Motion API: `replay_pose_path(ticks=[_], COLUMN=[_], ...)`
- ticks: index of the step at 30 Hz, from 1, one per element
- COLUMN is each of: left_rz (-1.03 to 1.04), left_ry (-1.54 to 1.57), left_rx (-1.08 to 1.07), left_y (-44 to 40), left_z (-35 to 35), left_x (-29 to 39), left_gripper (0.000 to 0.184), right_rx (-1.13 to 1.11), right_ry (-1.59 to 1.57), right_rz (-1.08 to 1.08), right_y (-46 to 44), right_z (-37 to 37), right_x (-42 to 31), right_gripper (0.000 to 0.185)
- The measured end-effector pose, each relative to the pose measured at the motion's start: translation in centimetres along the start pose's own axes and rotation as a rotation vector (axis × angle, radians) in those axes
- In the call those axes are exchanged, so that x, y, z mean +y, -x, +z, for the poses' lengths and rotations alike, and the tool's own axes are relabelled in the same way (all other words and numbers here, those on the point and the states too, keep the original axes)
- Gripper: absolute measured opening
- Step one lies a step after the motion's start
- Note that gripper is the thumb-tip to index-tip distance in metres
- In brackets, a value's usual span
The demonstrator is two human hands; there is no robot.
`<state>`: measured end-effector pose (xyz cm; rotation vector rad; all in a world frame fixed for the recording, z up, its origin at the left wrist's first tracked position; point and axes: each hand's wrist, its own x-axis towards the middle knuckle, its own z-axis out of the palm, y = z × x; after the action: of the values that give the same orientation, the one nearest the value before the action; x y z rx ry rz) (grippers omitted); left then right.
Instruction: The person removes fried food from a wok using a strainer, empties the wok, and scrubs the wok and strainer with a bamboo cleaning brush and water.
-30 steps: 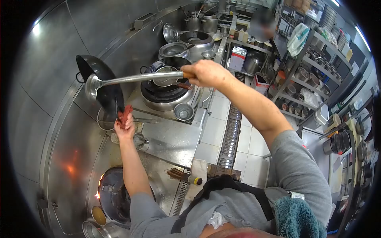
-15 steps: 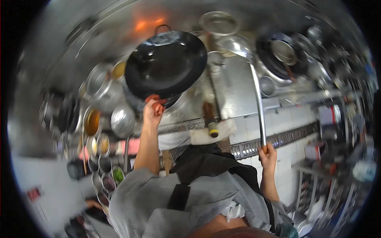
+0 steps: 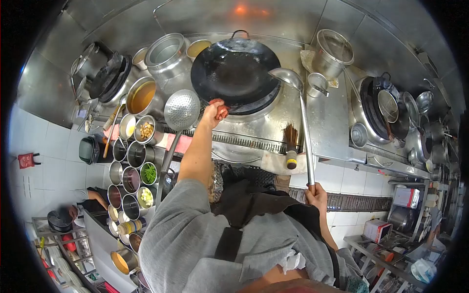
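Note:
My left hand (image 3: 213,115) is closed round a red cloth (image 3: 221,108) at the near edge of a black wok (image 3: 234,73). The wok sits over the burner ring (image 3: 264,103), and its inside looks dark and shiny. In my right hand (image 3: 316,196) is the handle end of a long metal ladle (image 3: 307,132); its bowl hangs by the wok's right rim. A perforated skimmer (image 3: 182,109) lies just left of my left hand. Between wok and ladle, a bamboo brush (image 3: 291,141) rests near the counter edge.
Left are a pot of brown liquid (image 3: 142,96), a large metal pot (image 3: 166,52) and small containers of ingredients, including chopped greens (image 3: 149,173). Right stand a strainer over a pot (image 3: 333,49), a metal jug (image 3: 317,84) and another wok station (image 3: 373,105). Another person's arm (image 3: 99,199) shows lower left.
The view has swung left. The wok, raised and tilted earlier, now sits level over the burner. My right hand has come down from the upper middle to the right side with the ladle.

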<state>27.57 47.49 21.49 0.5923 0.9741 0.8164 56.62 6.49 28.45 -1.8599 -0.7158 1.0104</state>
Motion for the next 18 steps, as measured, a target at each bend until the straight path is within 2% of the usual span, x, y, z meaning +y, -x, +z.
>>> replay_pose_path(ticks=[2,3,5,6,7,8,9,11,12,13,14,15,17,18], left_rz=[0.047,0.042,0.065,0.102,0.21,0.312,0.308,0.341,0.338,0.243,0.131,0.046,0.089,-0.016], left_ry=[-0.021,-0.017,0.059,0.043,-0.207,-0.457,-0.439,-0.867,-0.841,-0.989,-1.127,-1.129,-1.165,-1.254], left_rx=[-0.036,-0.041,0.296,0.275,0.439,0.607,0.625,0.559,0.606,0.563,0.522,0.518,0.481,0.513], left_y=[0.3,1.5,4.8,4.9,3.9,3.0,3.5,5.4,6.0,6.5,7.4,7.7,8.1,9.7], left_z=[-0.6,0.0,1.0,-1.4,-5.3,-9.1,-11.8,-16.3,-17.4,-18.2,-18.6,-17.7,-17.4,-15.8], left_x=[0.0,0.4,1.4,0.5,-1.3,-3.5,-5.2,-7.3,-7.2,-7.4,-7.6,-6.7,-6.3,-4.4], left_gripper=[0.02,0.02,0.026,0.029,0.033,0.042,0.042,0.054,0.054,0.055,0.056,0.054,0.049,0.047], right_rx=[-0.01,-0.013,-0.015,0.013,0.037,0.001,-0.016,-0.003,0.06,0.02,0.013,0.001,-0.032,-0.102], right_ry=[0.002,0.064,0.137,0.193,0.25,0.338,0.355,0.476,0.61,0.732,0.786,0.842,0.891,0.709], right_rz=[0.01,0.008,0.004,-0.049,-0.105,-0.057,-0.065,-0.158,-0.371,-0.38,-0.383,-0.402,-0.62,-0.502], right_y=[0.1,0.1,-0.7,-1.5,-2.4,-3.1,-4.3,-7.0,-8.8,-10.2,-11.1,-12.4,-15.9,-16.4], right_z=[1.9,2.7,4.1,5.0,5.8,6.5,7.3,8.7,9.3,10.1,11.1,12.2,12.5,13.5], right_x=[-1.2,-1.5,-2.1,-2.3,-2.8,-4.9,-6.1,-8.0,-7.9,-9.2,-10.2,-11.0,-8.9,-9.1], right_gripper=[0.01,0.009,0.011,0.017,0.023,0.036,0.036,0.038,0.038,0.038,0.039,0.04,0.044,0.046])
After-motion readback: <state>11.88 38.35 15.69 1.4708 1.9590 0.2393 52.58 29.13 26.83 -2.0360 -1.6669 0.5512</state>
